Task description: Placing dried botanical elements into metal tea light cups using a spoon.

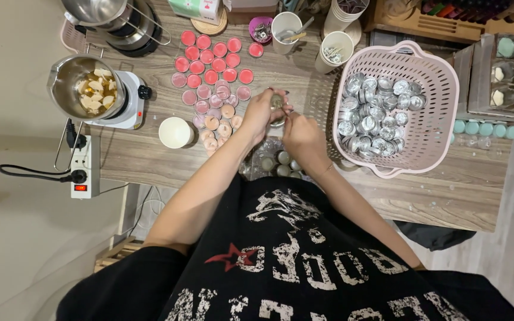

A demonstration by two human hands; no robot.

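Two hands [261, 113] [303, 138] are seen, one pink basket [441, 83] heaped with silver cups [376, 113] too many to be counted, roughly two dozen red and pink filled cups [212, 62], two metal pots [84, 89] [99, 12], one power strip [84, 166], three white paper cups [175, 132] [285, 27] [335, 47].

shiny metal cups [373, 113] fill a matt plastic basket [441, 77].

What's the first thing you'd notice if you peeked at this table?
Probably the big pink basket on the right, heaped with shiny little metal cups. Next, the rows of small red and pink candles spread across the middle of the wooden table, and the metal pot with pale wax chunks on a white hot plate at the left. In the centre, the left hand and right hand meet over one small metal cup.
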